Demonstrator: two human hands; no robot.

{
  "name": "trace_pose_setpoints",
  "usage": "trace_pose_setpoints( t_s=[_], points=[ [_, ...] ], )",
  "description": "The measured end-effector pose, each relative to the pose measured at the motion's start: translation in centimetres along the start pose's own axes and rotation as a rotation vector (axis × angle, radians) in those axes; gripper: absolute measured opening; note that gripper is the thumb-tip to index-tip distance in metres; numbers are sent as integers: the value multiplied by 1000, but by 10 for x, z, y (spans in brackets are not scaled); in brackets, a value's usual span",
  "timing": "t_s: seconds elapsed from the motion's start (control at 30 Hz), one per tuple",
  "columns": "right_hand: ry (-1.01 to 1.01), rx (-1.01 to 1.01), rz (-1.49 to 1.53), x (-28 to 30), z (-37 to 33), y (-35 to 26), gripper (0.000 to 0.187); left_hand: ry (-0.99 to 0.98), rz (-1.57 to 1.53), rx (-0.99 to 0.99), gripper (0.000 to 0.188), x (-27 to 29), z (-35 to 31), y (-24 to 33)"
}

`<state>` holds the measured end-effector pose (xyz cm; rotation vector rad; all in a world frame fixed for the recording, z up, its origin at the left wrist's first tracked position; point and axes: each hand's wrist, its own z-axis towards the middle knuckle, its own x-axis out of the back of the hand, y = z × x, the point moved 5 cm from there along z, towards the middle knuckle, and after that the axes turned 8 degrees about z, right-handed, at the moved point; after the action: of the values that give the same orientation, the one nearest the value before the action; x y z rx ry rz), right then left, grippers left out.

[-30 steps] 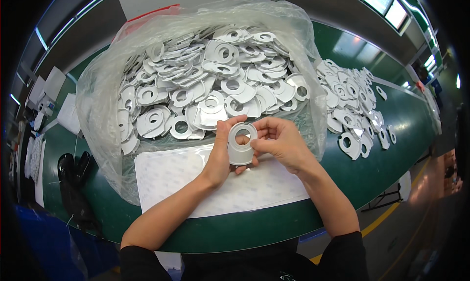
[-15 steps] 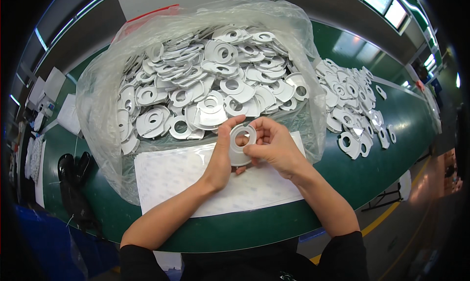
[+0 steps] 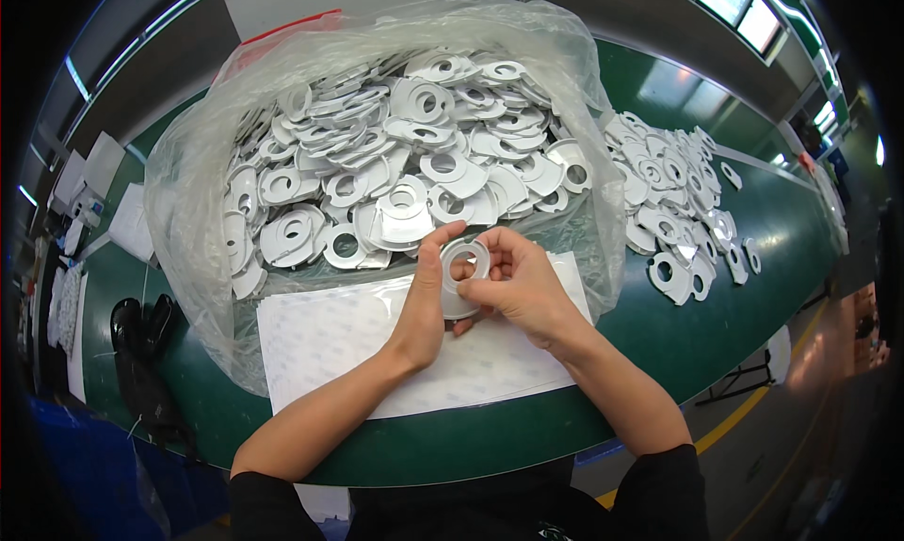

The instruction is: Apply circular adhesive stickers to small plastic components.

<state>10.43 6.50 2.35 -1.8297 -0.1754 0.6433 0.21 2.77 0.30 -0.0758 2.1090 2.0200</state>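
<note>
Between my two hands is a white plastic ring-shaped part (image 3: 455, 305), tilted toward me over the sheets. My left hand (image 3: 423, 306) supports its left side, the thumb along the edge and some fingers behind it. The thumb of my right hand (image 3: 529, 291) presses on the ring's right face, with the fingers curled behind. Beneath my hands lies a stack of white sheets (image 3: 325, 353) with faint print. Just beyond, a clear plastic bag (image 3: 193, 221) lies spread open with a big heap of similar white parts (image 3: 405, 197) in it.
More white parts (image 3: 664, 193) are piled loose right of the bag on the green table (image 3: 744, 306). A black glove (image 3: 141, 362) lies at the left edge. White papers and small items (image 3: 89, 188) sit at the far left.
Almost nothing differs. The ring part stays in both hands; my right thumb has shifted slightly left across it, and the view has moved a touch.
</note>
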Motion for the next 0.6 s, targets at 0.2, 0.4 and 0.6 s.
trace_pose_setpoints(
  t_s=[0.2, 0.4, 0.6],
  points=[
    [59, 28, 23, -2, 0, 5, 32, -1, 2, 2, 73, -1, 0, -1],
    [103, -15, 0, 3, -2, -3, 26, -11, -74, 37, 75, 2, -1, 3],
    [51, 7, 237, 9, 2, 2, 24, -12, -200, 39, 77, 4, 3, -1]
  ],
)
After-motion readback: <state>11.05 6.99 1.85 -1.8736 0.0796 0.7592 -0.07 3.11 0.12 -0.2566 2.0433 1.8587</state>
